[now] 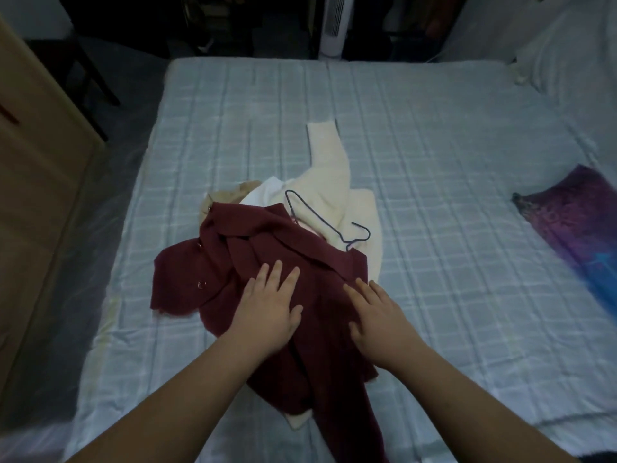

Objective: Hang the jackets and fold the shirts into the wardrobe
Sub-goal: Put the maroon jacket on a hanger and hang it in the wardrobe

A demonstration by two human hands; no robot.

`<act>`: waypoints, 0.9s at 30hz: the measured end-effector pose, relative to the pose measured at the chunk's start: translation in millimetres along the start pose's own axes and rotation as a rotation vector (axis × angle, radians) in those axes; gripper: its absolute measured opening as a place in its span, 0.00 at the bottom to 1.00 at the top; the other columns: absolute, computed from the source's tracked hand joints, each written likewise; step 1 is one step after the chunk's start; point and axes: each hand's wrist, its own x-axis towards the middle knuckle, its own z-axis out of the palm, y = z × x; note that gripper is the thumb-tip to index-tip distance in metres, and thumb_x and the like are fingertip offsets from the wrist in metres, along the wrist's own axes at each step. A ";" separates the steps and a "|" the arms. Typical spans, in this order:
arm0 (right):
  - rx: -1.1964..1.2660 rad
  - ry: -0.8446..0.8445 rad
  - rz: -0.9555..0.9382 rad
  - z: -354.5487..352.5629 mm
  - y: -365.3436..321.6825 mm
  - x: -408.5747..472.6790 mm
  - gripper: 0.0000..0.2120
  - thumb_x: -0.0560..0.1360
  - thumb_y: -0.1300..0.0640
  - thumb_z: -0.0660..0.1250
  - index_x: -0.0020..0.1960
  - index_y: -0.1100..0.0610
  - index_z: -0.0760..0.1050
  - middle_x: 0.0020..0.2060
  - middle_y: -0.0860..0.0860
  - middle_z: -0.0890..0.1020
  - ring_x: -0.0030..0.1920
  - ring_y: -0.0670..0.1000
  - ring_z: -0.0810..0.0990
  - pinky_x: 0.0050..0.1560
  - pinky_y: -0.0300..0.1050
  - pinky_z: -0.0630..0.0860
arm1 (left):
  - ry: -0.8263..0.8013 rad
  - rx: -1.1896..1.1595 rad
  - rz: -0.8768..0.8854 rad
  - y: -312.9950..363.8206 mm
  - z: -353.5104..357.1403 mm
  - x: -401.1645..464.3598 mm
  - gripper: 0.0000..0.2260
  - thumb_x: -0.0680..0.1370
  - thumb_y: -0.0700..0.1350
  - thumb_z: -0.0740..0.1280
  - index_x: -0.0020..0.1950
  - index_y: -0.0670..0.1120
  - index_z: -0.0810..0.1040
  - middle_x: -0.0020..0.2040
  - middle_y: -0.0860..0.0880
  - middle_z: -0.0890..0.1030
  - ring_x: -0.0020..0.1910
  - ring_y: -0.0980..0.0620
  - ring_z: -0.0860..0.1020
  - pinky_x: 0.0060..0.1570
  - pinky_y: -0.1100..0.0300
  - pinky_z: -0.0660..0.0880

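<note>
Pressing flat on maroon jacket (267, 262), left hand (267, 305) and right hand (380, 319) fingers spread, holding nothing, wire hanger (327, 225) just beyond jacket, bare bed (450, 162) around jacket

we see jacket (267, 248): dark maroon | sweater (329, 182): cream | hanger (329, 225): dark blue wire | bedsheet (434, 145): pale blue-grey, white checked lines | cloth (574, 215): purple, blue patch

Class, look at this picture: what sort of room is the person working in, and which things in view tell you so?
Most likely a bedroom. A wide bed with a checked sheet fills the view, a pile of clothes with a maroon garment and a wire hanger lies on it, and a wooden wardrobe-like panel stands at the left.
</note>
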 end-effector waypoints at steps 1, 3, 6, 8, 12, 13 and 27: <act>0.021 -0.019 0.020 3.5 8.3 10.2 0.33 0.77 0.50 0.60 0.80 0.50 0.53 0.79 0.52 0.57 0.78 0.56 0.54 0.77 0.51 0.55 | -0.015 -0.013 -0.003 1.7 3.8 10.5 0.32 0.80 0.58 0.56 0.81 0.54 0.47 0.81 0.44 0.48 0.79 0.42 0.47 0.76 0.46 0.53; 0.067 -0.046 0.061 12.6 25.5 31.9 0.33 0.77 0.50 0.61 0.79 0.51 0.54 0.78 0.53 0.59 0.77 0.56 0.56 0.77 0.51 0.56 | -0.042 -0.022 -0.002 4.9 12.8 31.4 0.32 0.81 0.58 0.56 0.81 0.54 0.46 0.81 0.44 0.48 0.79 0.42 0.47 0.77 0.46 0.52; 0.161 -0.124 0.132 31.8 54.9 71.5 0.33 0.77 0.50 0.62 0.79 0.52 0.56 0.77 0.54 0.61 0.76 0.55 0.60 0.74 0.54 0.62 | -0.093 -0.007 0.006 10.9 27.7 64.4 0.32 0.81 0.58 0.55 0.81 0.53 0.46 0.81 0.44 0.48 0.79 0.43 0.47 0.77 0.47 0.52; 0.260 -0.178 0.187 45.8 74.3 100.5 0.33 0.75 0.50 0.62 0.78 0.53 0.58 0.75 0.54 0.65 0.74 0.56 0.63 0.72 0.56 0.66 | -0.123 -0.020 0.008 16.1 38.3 87.2 0.31 0.81 0.57 0.56 0.81 0.54 0.46 0.81 0.45 0.47 0.79 0.43 0.46 0.77 0.47 0.51; 0.524 -0.181 0.285 67.5 101.5 157.4 0.28 0.74 0.56 0.64 0.74 0.55 0.66 0.66 0.55 0.76 0.65 0.57 0.75 0.65 0.48 0.71 | -0.187 -0.034 0.017 26.8 63.8 133.2 0.32 0.81 0.57 0.56 0.81 0.54 0.46 0.81 0.46 0.48 0.79 0.43 0.47 0.77 0.47 0.53; 0.566 -0.170 0.312 74.2 107.0 170.9 0.26 0.75 0.57 0.65 0.73 0.55 0.67 0.65 0.55 0.77 0.64 0.56 0.76 0.63 0.46 0.71 | -0.208 -0.042 0.011 29.6 70.3 143.7 0.32 0.80 0.57 0.57 0.81 0.54 0.46 0.81 0.45 0.49 0.79 0.44 0.48 0.76 0.47 0.54; 1.022 -0.062 0.623 149.1 106.3 244.6 0.26 0.71 0.56 0.72 0.66 0.59 0.69 0.56 0.55 0.80 0.57 0.55 0.79 0.59 0.48 0.75 | -0.342 -0.176 -0.093 38.4 92.8 178.1 0.33 0.80 0.51 0.61 0.80 0.55 0.47 0.81 0.50 0.48 0.77 0.46 0.56 0.72 0.48 0.63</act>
